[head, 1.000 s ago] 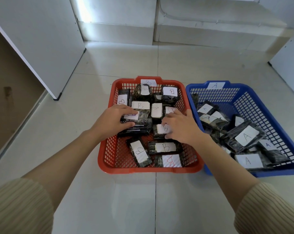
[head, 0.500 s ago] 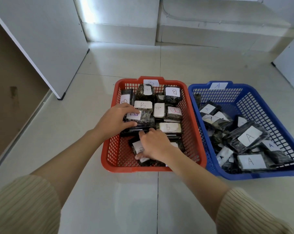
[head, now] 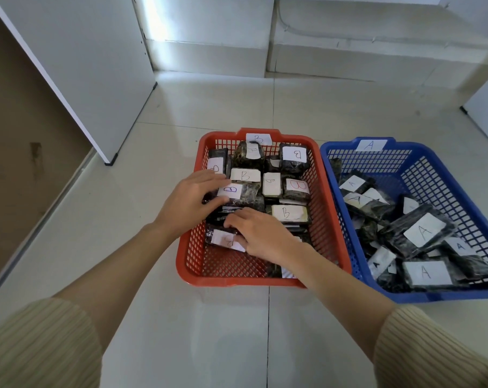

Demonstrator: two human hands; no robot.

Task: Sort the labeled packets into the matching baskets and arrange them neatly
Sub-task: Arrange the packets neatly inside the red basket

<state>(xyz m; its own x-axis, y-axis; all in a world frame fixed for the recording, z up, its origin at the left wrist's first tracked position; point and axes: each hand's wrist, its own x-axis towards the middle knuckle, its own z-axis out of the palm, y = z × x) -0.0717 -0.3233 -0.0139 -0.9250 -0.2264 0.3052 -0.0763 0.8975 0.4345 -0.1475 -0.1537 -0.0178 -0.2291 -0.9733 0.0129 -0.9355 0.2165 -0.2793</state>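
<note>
A red basket [head: 328,219] tagged B holds several dark packets with white B labels. A blue basket [head: 461,197] tagged A stands to its right, with several A-labelled packets heaped inside. My left hand [head: 188,201] rests on a stack of B packets [head: 241,196] at the basket's left side, fingers curled over its edge. My right hand [head: 261,233] lies over a B packet [head: 223,238] in the near left part of the red basket, fingers closed on it. Other B packets lie in rows toward the far wall of the basket.
Both baskets stand on a pale tiled floor. A white cabinet panel [head: 77,65] rises at the left, another white panel [head: 486,107] at the far right, and a low white ledge [head: 349,37] runs along the back.
My right hand has moved from the middle of the red basket to its near left corner, onto a B packet. My left hand has stayed on the stack.
</note>
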